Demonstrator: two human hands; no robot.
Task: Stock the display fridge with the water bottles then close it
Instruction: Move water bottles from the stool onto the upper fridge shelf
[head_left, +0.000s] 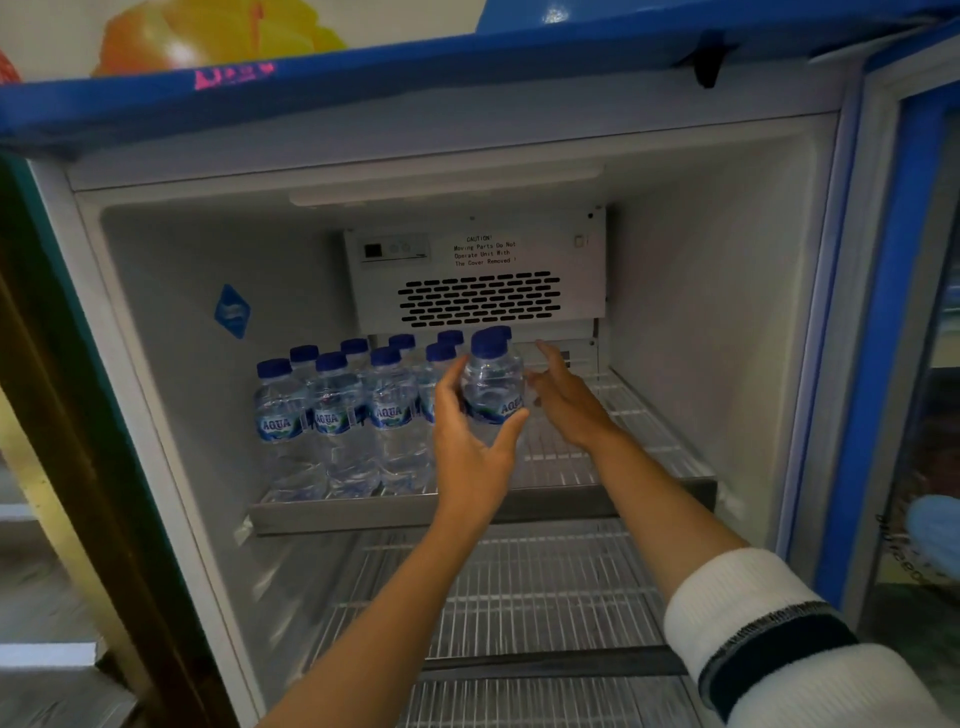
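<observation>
The display fridge (717, 291) stands open in front of me. Several clear water bottles (332, 415) with blue caps and Aqua labels fill the left half of its upper wire shelf (639, 415). My left hand (467, 441) grips one more water bottle (493, 379) upright, just right of that group and above the shelf. My right hand (566, 395) reaches in beside this bottle with its fingers spread, close to the bottle's right side and holding nothing.
The fridge door (914, 332), blue-framed with glass, stands open at the right. A lower wire shelf (545, 587) lies under my forearms. A fan cover (478, 296) with vent slots sits on the back wall. The right half of the upper shelf is bare wire.
</observation>
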